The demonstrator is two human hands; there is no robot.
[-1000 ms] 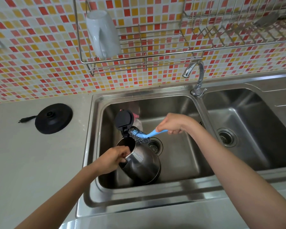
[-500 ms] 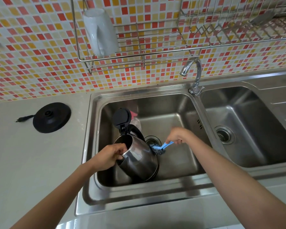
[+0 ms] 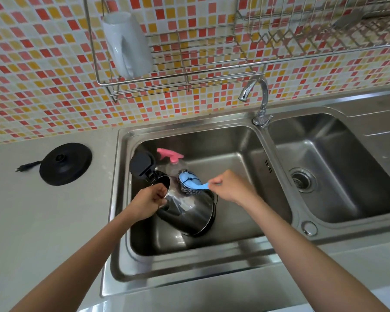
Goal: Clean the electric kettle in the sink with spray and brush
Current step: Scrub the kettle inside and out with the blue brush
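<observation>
Nearest, in the left basin of the sink (image 3: pixel 266 251), the left hand (image 3: pixel 148 202) is closed round the handle of the kettle (image 3: pixel 186 210), tipped with its lid open toward 11 o'clock, while the right hand (image 3: pixel 231 188) pinches the blue handle of the brush (image 3: pixel 189 183), whose wire head presses on the kettle's upper side. Scrubbing of the outside looks under way; no foam shows, so progress is hard to judge. Behind the kettle at 12 o'clock stands the spray (image 3: pixel 172 161), untouched; rinsing seems left, the tap (image 3: pixel 258 97) dry.
</observation>
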